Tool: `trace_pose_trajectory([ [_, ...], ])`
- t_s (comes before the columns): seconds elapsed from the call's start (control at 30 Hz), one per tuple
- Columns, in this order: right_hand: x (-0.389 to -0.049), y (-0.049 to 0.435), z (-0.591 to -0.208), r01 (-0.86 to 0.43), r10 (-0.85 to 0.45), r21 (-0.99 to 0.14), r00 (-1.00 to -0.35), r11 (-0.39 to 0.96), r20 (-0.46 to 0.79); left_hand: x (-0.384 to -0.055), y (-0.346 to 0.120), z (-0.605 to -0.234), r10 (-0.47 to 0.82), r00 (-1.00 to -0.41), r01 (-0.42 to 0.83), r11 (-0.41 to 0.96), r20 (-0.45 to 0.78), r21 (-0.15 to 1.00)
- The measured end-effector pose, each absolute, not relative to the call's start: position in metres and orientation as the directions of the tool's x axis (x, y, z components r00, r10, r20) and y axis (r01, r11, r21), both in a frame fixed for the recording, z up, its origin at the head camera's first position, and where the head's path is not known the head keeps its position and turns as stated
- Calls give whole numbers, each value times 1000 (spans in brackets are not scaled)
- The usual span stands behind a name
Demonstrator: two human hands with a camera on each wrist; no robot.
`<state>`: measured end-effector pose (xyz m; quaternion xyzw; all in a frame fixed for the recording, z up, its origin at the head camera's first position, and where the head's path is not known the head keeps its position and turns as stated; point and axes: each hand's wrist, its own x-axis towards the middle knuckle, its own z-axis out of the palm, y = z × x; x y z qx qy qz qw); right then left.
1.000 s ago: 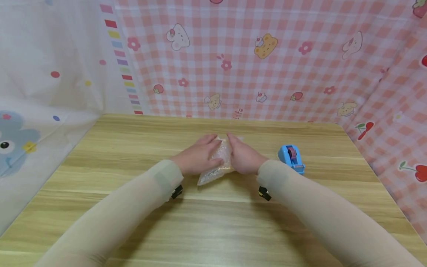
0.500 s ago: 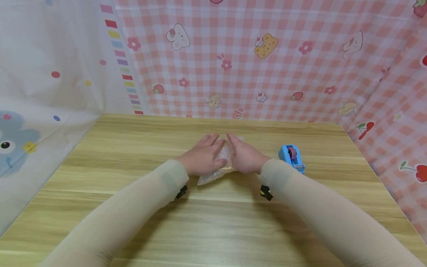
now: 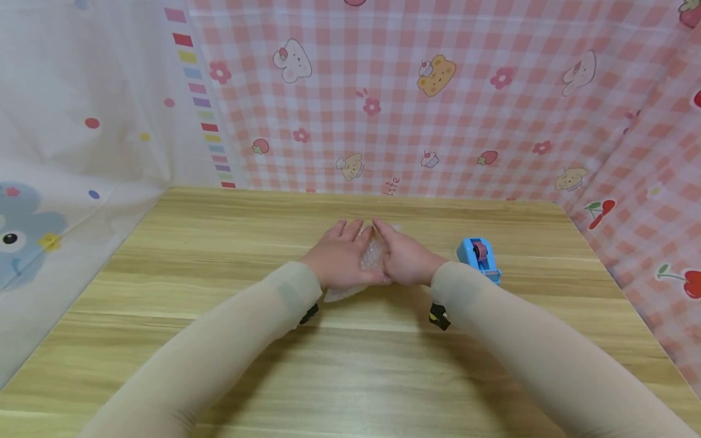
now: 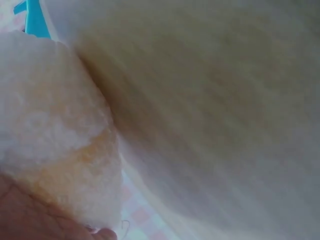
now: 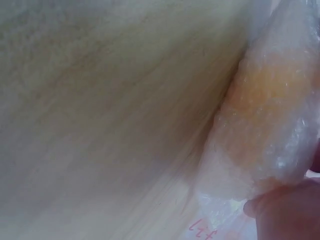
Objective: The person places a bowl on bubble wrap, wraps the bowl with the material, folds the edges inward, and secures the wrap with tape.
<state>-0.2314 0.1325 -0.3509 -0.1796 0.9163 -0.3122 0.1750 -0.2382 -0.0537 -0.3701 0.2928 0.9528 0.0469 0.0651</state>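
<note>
In the head view, a bundle of clear bubble wrap [image 3: 375,254] sits on the wooden table, mostly covered by both hands. Something yellow-orange shows through the wrap [image 5: 260,95] in the right wrist view; its kind is hidden. My left hand [image 3: 346,257] lies across the top of the bundle with fingers straight and spread, its thumb reaching the right hand. My right hand [image 3: 408,257] holds the bundle's right side. A pointed flap of bubble wrap sticks out below the left palm. Part of the left hand [image 4: 35,215] is against the wrapped bundle [image 4: 55,110] in the left wrist view.
A blue tape dispenser [image 3: 479,259] with a pinkish roll stands on the table [image 3: 350,371], right of the hands. Behind the table hangs a pink checked cloth [image 3: 383,121]. White printed cloth [image 3: 109,79] hangs on the left, and more checked cloth is at the right.
My left hand has slid rightward over the bubble wrap, covering more of it, and its thumb now meets the right hand. The right hand has barely moved.
</note>
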Motion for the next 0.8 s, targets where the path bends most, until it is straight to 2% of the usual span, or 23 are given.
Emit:
trace_pose_trajectory([
  [0.2, -233, 145, -349, -207, -464, -680, -859, 704, -218, -235, -48, -368, 532, -839, 524, 846, -110, 95],
  [0.43, -232, 162, -348, -262, -501, -606, -824, 751, -265, -232, -47, -364, 520, -843, 512, 854, -139, 92],
  [0.6, -228, 164, -350, -214, -480, -598, -813, 772, -329, -232, -46, -363, 517, -844, 509, 856, -146, 89],
  [0.8, -226, 163, -351, -249, -487, -561, -811, 789, -326, -233, -45, -363, 512, -845, 504, 859, -158, 86],
])
